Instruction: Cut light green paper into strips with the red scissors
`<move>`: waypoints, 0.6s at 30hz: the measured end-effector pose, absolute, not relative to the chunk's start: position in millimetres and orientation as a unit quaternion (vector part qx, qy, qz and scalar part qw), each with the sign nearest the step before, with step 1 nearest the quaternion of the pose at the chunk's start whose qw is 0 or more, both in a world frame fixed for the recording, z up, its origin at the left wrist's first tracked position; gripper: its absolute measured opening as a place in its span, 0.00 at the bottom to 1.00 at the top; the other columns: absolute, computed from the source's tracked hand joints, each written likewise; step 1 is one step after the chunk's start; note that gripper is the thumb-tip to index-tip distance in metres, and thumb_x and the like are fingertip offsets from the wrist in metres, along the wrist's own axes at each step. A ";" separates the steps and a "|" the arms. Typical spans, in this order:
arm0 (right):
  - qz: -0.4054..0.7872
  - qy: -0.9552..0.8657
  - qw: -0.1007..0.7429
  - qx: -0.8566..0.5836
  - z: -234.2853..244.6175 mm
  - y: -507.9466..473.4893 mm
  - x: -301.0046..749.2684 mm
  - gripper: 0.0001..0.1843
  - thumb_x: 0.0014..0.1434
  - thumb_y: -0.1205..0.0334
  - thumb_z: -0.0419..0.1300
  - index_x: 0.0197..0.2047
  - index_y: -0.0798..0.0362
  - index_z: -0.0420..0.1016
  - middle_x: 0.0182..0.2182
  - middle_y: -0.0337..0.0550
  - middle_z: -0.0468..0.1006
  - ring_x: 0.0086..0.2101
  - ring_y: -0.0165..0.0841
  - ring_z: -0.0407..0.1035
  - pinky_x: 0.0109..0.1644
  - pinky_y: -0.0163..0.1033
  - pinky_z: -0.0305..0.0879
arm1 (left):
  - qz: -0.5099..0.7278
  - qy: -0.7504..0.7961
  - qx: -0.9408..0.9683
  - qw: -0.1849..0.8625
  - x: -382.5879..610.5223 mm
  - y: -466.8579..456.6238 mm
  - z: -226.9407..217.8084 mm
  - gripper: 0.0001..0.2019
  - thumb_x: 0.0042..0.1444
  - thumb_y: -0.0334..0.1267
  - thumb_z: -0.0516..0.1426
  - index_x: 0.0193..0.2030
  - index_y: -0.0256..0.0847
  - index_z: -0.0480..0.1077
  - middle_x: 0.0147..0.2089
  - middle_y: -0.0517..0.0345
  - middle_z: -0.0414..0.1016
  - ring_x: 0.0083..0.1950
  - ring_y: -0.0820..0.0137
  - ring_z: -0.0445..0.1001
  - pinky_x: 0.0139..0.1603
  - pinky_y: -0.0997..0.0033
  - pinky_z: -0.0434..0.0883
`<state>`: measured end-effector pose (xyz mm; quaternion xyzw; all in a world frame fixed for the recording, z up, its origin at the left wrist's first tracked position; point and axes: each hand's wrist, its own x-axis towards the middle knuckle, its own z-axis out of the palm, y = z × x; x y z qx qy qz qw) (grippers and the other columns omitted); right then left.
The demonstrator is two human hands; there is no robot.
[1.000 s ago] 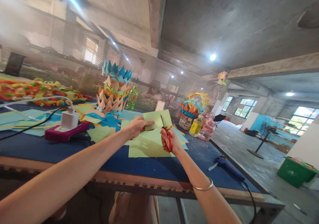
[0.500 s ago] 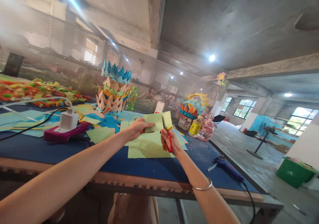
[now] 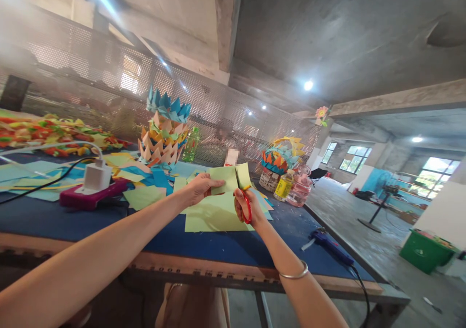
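My left hand (image 3: 198, 188) pinches the left edge of a light green paper sheet (image 3: 225, 178) held upright above the table. My right hand (image 3: 246, 207) grips red-handled scissors (image 3: 247, 205), whose blades stand in a cut running up the middle of that sheet. The strip to the right of the cut leans slightly away. Under both hands lies a larger light green sheet (image 3: 213, 217) flat on the blue table (image 3: 109, 226). A thin bangle circles my right wrist.
Left on the table: a pink power strip with a white charger (image 3: 95, 184), loose coloured papers, a tall folded-paper tower (image 3: 163, 136). Behind: a green bottle, a paper basket (image 3: 280, 160), a yellow bottle and a pink jar. A blue glue gun (image 3: 329, 243) lies near the right edge. Green bin on the floor.
The cut in the held sheet has grown a little and the right strip has spread away. Both hands stay in nearly the same place; the camera has shifted slightly.
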<state>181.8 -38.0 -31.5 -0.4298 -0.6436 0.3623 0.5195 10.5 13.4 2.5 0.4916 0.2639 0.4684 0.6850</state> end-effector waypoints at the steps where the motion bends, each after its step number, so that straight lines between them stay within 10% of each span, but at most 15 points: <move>1: 0.363 -0.642 0.520 -0.430 -32.4 -36.8 182.0 0.26 0.52 0.36 0.54 0.27 0.52 0.60 0.11 0.28 0.58 0.07 0.23 0.53 0.07 0.28 0.48 | 0.468 0.265 0.492 0.685 10.5 13.5 2.3 0.12 0.35 0.28 0.68 0.29 0.30 0.75 0.29 0.50 0.78 0.29 0.68 0.76 0.32 0.69 0.77; 18: 0.335 -0.645 0.512 -0.458 -33.2 -34.6 181.6 0.26 0.54 0.37 0.52 0.21 0.51 0.58 0.06 0.30 0.57 0.06 0.24 0.53 0.07 0.29 0.45 | 0.465 0.266 0.492 0.686 10.3 12.5 3.3 0.08 0.39 0.27 0.66 0.29 0.29 0.75 0.29 0.49 0.78 0.29 0.68 0.76 0.34 0.68 0.77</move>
